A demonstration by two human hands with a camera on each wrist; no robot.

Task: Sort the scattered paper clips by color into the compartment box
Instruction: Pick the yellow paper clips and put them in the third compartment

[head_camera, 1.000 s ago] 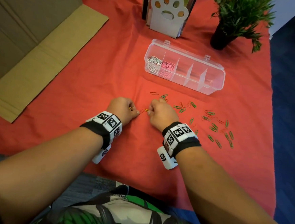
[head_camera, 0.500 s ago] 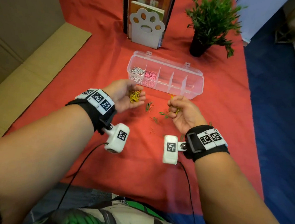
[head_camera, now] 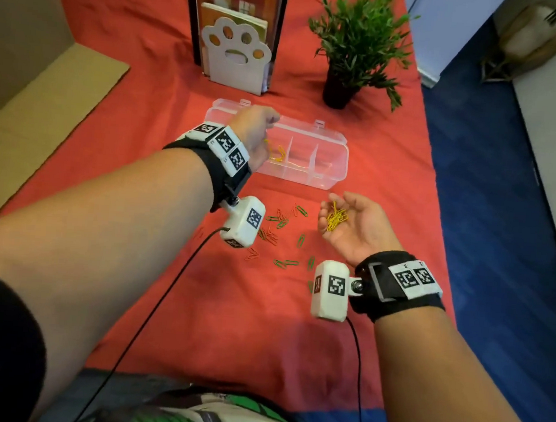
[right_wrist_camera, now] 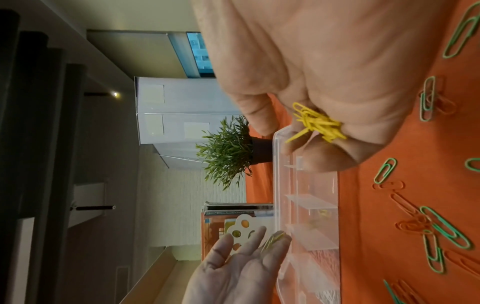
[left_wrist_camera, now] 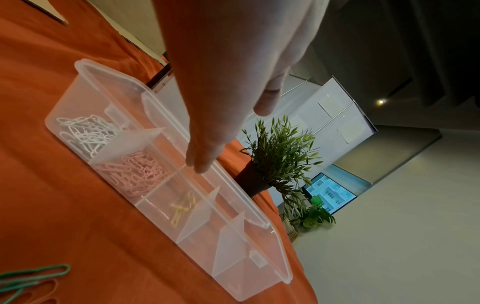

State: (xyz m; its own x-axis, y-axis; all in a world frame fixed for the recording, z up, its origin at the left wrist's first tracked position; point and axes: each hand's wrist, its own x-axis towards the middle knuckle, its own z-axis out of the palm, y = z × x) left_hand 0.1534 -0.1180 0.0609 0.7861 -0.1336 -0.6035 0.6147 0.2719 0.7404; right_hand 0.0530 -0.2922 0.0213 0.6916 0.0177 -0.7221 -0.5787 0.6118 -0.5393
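Observation:
The clear compartment box (head_camera: 326, 180) lies open on the red cloth. White clips (left_wrist_camera: 85, 131) fill its first compartment, pink clips (left_wrist_camera: 135, 170) the second, and a few yellow clips (left_wrist_camera: 182, 209) lie in the third. My left hand (head_camera: 260, 123) hovers tilted over the box with straight fingers (left_wrist_camera: 202, 162), and yellow clips (head_camera: 276, 150) slide off it. Nearer me, my right hand (head_camera: 358, 224) is palm up. Its curled fingers (right_wrist_camera: 322, 156) cup a bunch of yellow clips (right_wrist_camera: 319, 123). Several green clips (head_camera: 286, 263) and orange clips (head_camera: 269, 236) are scattered on the cloth between my wrists.
A white paw-shaped bookend (head_camera: 235, 54) with books stands behind the box, and a potted plant (head_camera: 349, 50) is to its right. Cardboard (head_camera: 30, 91) covers the left side. The cloth's right edge (head_camera: 438, 190) drops to blue floor. Wrist-camera cables trail toward me.
Both hands rose from the cloth with yellow clips. The left hand reached forward over the box and opened, and clips are dropping in. The right hand stayed palm up.

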